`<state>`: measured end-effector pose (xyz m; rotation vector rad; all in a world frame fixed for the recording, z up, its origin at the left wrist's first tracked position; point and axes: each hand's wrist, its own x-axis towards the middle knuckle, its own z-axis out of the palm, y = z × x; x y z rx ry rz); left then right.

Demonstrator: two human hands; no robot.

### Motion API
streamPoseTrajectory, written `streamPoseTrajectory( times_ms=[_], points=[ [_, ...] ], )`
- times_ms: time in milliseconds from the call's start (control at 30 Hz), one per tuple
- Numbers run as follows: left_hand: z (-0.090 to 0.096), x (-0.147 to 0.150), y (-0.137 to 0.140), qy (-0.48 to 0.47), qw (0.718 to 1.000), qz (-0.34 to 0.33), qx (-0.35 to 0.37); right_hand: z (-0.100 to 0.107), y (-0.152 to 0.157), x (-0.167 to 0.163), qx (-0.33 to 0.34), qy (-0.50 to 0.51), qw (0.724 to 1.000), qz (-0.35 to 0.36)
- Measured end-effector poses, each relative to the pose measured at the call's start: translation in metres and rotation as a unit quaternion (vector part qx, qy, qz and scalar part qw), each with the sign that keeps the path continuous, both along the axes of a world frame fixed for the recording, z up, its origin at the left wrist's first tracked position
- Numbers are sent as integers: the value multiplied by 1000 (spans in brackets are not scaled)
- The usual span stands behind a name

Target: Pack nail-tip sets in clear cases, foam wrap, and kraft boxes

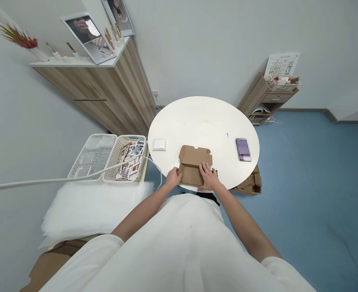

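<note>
A brown cardboard mailer box (191, 175) lies near the front edge of the white oval table (203, 117), its lid (194, 155) folded back away from me. My left hand (174, 177) is closed on the box's left side wall, fingers curled at the edge. Across the right part of the box lies my right hand (208, 177), fingers spread and thumb toward the front edge. Part of the right wall is hidden beneath this hand. No contents show in the visible part of the box.
A small white square item (159, 144) and a purple-screened phone (243, 149) lie on the table. To the left are a basket of printed packets (130, 158), clear plastic trays (95, 152), white sheets (96, 207) and a cable (118, 165). An open carton (251, 182) stands at lower right.
</note>
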<state>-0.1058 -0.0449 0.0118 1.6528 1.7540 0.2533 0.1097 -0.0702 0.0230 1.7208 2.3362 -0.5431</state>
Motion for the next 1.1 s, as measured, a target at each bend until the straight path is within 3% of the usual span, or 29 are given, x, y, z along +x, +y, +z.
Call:
streamPoseTrajectory(
  times_ms=[200,400,500,700,800,933,1100],
  points=[
    [2,3,6,90,995,-45,-2,1,-2,0,11,5,1000,0],
    [1,7,10,114,992,-53,4,0,-2,1,16,4,1000,-5],
    [-2,7,11,85,995,-44,16,0,0,2,20,-2,1000,-10],
    [-2,1,8,-73,995,-60,35,3,10,10,23,-19,999,-25],
    [2,-4,10,-90,987,-124,47,4,12,14,22,-20,999,-21],
    [7,-5,24,-40,969,-235,61,4,13,13,20,-19,999,-22],
    [6,-4,39,-11,959,-280,44,7,14,11,14,-1,999,-31]
  ],
)
